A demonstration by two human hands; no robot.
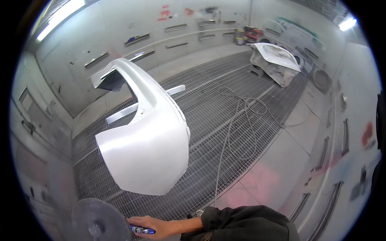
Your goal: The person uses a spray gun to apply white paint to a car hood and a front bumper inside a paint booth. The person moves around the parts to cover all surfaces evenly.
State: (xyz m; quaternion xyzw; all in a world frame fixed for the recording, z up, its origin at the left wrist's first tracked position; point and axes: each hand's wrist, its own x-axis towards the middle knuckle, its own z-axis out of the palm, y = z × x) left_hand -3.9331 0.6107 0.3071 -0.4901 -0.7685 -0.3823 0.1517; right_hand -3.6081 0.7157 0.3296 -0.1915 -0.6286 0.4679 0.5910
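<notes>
My right hand (pixel 155 227) is closed around a spray gun (pixel 141 229) with blue and silver parts, at the lower edge. Its round, dark grey cup (pixel 98 223) covers the view to the left of my fingers. A dark sleeve (pixel 249 223) reaches in from the lower right. Ahead of the gun, apart from it, stands a large pale silver-white car body panel (pixel 146 156) with a curved wheel-arch cutout. A light metal bar (pixel 122 113) shows behind and through the cutout. My left hand is out of view.
A thin hose (pixel 223 156) lies looped across the metal floor grating (pixel 205 108) and runs toward my arm. A second white panel (pixel 277 54) rests on a covered stand (pixel 273 70) at the far right. Cans (pixel 240 37) and a tyre (pixel 321 79) stand by the walls.
</notes>
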